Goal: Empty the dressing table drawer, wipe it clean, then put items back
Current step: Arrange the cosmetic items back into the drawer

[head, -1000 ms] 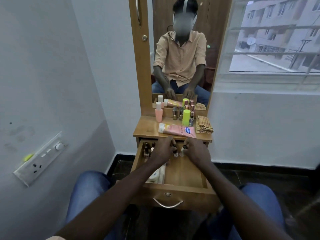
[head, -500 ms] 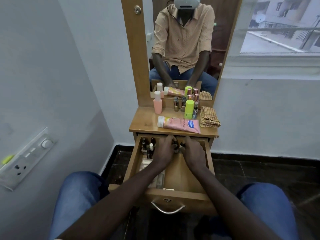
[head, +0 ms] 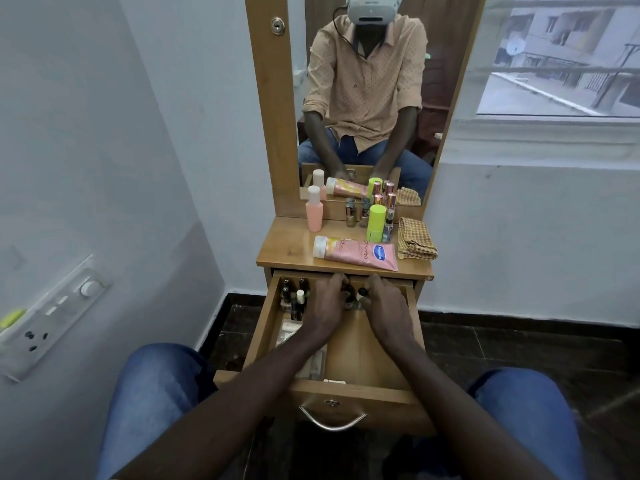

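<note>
I am reaching both hands into the open drawer, left hand and right hand each curling around small dark bottles at the back

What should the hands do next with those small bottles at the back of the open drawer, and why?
Probably lift the small bottles out and stand them on the tabletop. The left hand and right hand are both closing around them at the back of the drawer, while more small bottles wait in its back-left corner. Other items already stand on top.
</note>
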`<act>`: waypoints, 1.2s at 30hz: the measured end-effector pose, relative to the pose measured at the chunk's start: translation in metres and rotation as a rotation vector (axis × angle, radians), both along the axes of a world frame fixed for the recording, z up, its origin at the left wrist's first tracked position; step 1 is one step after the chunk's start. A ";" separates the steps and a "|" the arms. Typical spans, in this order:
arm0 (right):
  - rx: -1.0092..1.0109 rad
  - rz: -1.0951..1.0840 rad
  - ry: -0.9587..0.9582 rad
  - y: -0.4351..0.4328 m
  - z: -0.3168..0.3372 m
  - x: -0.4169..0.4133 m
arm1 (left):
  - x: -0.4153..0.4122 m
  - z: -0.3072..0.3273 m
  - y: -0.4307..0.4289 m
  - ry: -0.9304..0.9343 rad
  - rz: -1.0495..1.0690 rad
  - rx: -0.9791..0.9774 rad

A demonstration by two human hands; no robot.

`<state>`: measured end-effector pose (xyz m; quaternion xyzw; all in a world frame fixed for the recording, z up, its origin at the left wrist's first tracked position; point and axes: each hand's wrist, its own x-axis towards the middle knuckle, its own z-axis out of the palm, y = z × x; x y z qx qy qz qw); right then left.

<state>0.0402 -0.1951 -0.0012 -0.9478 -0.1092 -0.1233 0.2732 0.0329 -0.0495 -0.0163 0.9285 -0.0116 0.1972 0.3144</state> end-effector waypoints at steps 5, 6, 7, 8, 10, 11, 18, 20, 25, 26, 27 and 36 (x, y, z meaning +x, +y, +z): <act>-0.082 0.006 -0.100 -0.006 0.027 -0.014 | -0.010 0.016 0.003 -0.096 -0.038 -0.038; -0.108 0.009 -0.138 -0.007 0.035 -0.017 | -0.012 0.023 0.004 -0.140 -0.043 -0.039; -0.130 0.014 -0.186 -0.007 0.043 -0.017 | -0.013 0.032 0.004 -0.200 -0.052 -0.028; -0.140 0.017 -0.232 -0.008 0.051 -0.016 | -0.012 0.041 0.002 -0.266 -0.057 -0.001; -0.122 0.011 -0.315 -0.008 0.075 -0.008 | -0.009 0.068 0.001 -0.373 -0.036 0.031; -0.109 -0.005 -0.345 -0.009 0.087 -0.001 | -0.003 0.080 -0.001 -0.402 -0.016 0.028; -0.237 -0.015 -0.281 0.010 0.164 0.076 | 0.071 0.133 0.012 -0.254 0.141 0.079; -0.317 0.062 -0.205 0.022 0.174 0.093 | 0.089 0.133 0.012 -0.208 0.105 0.100; -0.455 0.098 -0.181 0.050 0.172 0.126 | 0.126 0.120 0.012 -0.124 0.051 0.002; -0.500 0.078 -0.181 0.055 0.170 0.131 | 0.132 0.115 0.012 -0.100 0.052 -0.020; -0.538 0.062 -0.181 0.059 0.167 0.135 | 0.137 0.112 0.011 -0.078 0.041 -0.043; -0.719 0.014 -0.142 0.064 0.157 0.156 | 0.148 0.110 -0.001 -0.023 0.017 -0.190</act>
